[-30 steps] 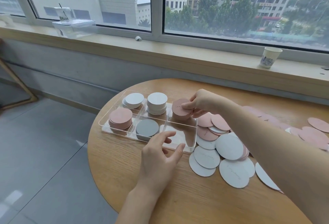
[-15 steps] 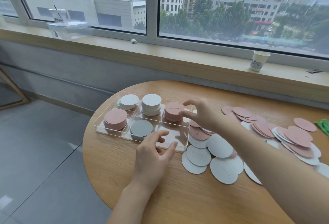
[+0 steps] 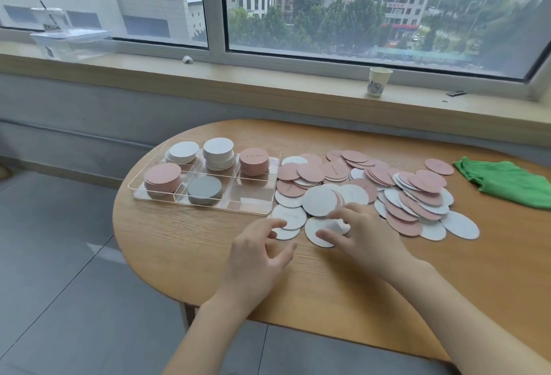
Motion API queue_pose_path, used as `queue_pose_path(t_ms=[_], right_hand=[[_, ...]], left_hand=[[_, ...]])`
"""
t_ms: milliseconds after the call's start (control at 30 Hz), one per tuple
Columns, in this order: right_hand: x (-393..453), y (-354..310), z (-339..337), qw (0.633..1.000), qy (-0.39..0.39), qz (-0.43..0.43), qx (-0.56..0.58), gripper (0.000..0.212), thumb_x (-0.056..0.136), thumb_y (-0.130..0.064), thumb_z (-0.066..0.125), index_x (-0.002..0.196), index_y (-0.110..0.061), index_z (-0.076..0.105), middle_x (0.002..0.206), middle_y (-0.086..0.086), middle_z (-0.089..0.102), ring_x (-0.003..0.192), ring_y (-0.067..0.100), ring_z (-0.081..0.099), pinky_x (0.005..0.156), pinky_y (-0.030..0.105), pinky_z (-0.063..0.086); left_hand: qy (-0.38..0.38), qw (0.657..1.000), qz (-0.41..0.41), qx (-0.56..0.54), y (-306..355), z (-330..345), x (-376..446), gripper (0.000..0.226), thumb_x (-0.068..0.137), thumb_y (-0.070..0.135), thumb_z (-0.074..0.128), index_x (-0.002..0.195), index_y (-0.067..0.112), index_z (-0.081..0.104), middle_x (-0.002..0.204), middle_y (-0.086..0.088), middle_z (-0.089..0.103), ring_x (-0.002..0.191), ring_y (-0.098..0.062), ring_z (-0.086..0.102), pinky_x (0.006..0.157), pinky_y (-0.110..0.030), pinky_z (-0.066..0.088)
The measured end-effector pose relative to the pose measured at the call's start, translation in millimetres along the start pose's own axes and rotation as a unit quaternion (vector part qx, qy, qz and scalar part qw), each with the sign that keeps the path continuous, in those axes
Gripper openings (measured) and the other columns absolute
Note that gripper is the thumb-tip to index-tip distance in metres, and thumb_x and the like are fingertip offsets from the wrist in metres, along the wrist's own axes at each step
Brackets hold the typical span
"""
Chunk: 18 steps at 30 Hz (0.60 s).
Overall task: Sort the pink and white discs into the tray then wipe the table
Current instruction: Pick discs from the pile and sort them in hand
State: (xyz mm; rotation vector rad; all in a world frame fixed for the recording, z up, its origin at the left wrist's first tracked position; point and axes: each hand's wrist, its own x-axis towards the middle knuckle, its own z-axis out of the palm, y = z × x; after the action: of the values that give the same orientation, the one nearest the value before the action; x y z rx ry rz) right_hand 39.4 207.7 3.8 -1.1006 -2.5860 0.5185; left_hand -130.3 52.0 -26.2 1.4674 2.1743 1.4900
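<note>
**Both hands at the near edge of the loose discs, nothing lifted**

Right hand (image 3: 362, 236): fingers spread and lightly bent, tips resting on a white disc (image 3: 323, 233) at the near edge of the loose pile (image 3: 387, 192). The hand blurs at the fingertips, so whether the thumb is under the disc's edge cannot be told; no pinch is visible.

Left hand (image 3: 259, 251): fingers relaxed and loosely curved, holding nothing. Its fingertips lie just over the near rim of another white disc (image 3: 287, 233), possibly touching it.

Loose pile: pink and white discs overlap on the table (image 3: 208, 249), spread from just beside the tray's right wall towards the right. White discs are mostly nearest the hands; pink ones mostly farther back and to the right. One pink disc (image 3: 439, 166) lies slightly apart at the far right of the pile.

Tray (image 3: 205, 209): clear, six compartments in two rows, on the left part of the table.
- Far row, left to right: white stack (image 3: 183, 151), white stack (image 3: 218, 148), pink stack (image 3: 254, 159) with small writing on top.
- Near row, left to right: pink stack (image 3: 162, 176), grey stack (image 3: 204, 189), then a compartment without discs.

Green cloth (image 3: 507, 182): crumpled on the table at far right, near the pile, not touching it.

Window ledge beyond the table: paper cup (image 3: 377, 81) standing upright; clear box (image 3: 70, 42) at far left.
</note>
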Motion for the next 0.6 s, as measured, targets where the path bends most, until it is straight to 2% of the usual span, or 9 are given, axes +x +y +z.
queue_pose_path(t_ms=[100,167,267,400,500,600], right_hand=[[-7.0,0.4,7.5,0.999,-0.016,0.029,0.009,0.059,0.081,-0.064,0.07,0.127,-0.028,0.063,0.125,-0.008,0.054,0.118,0.013,0.046,0.097,0.029,0.04],[-4.2,-2.4,12.2,0.998,-0.002,0.047,0.047,0.06,0.075,-0.062,0.077,0.123,-0.028,0.066,0.121,-0.005,0.056,0.117,0.017,0.049,0.103,0.035,0.042],[3.1,-6.0,12.7,0.991,-0.003,0.091,0.102,0.064,0.067,-0.051,0.088,0.121,-0.025,0.064,0.116,0.001,0.059,0.113,0.021,0.055,0.102,0.04,0.045],[1.0,-10.6,8.6,0.98,-0.007,0.12,0.159,0.07,0.065,-0.034,0.093,0.126,-0.022,0.061,0.119,0.002,0.056,0.111,0.019,0.055,0.097,0.031,0.044],[-8.3,-7.1,9.4,0.974,0.024,0.107,0.197,0.054,0.069,-0.026,0.091,0.117,-0.025,0.066,0.112,0.0,0.06,0.099,0.017,0.062,0.086,0.028,0.049],[-23.2,-0.2,6.6,0.947,0.06,0.09,0.302,0.032,0.076,-0.019,0.086,0.103,-0.029,0.072,0.098,-0.007,0.07,0.086,0.013,0.07,0.076,0.032,0.058]], left_hand=[[-0.009,1.0,-0.017,-0.013,10.9,10.4,-14.7,0.037,0.081,0.03,0.087,0.114,0.031,0.071,0.092,0.022,0.064,0.095,0.004,0.06,0.08,-0.011,0.046],[-0.013,1.0,-0.019,0.0,14.1,14.2,-19.6,0.037,0.081,0.032,0.087,0.114,0.03,0.071,0.09,0.022,0.063,0.097,0.005,0.059,0.08,-0.005,0.041],[-0.01,0.999,-0.024,0.019,14.4,14.5,-19.3,0.038,0.081,0.034,0.086,0.117,0.025,0.072,0.091,0.02,0.064,0.097,0.007,0.058,0.08,0.0,0.038],[-0.008,0.999,-0.05,0.012,16.9,12.5,-20.6,0.04,0.083,0.034,0.085,0.118,0.02,0.073,0.094,0.012,0.071,0.09,0.003,0.063,0.08,-0.002,0.042],[-0.004,0.998,-0.055,0.013,19.9,11.9,-21.9,0.042,0.082,0.035,0.086,0.118,0.019,0.073,0.094,0.011,0.072,0.09,0.0,0.065,0.079,-0.003,0.043],[-0.002,0.998,-0.063,-0.004,22.5,10.7,-20.3,0.045,0.081,0.035,0.087,0.121,0.019,0.071,0.098,0.011,0.072,0.089,0.001,0.066,0.077,-0.003,0.044]])
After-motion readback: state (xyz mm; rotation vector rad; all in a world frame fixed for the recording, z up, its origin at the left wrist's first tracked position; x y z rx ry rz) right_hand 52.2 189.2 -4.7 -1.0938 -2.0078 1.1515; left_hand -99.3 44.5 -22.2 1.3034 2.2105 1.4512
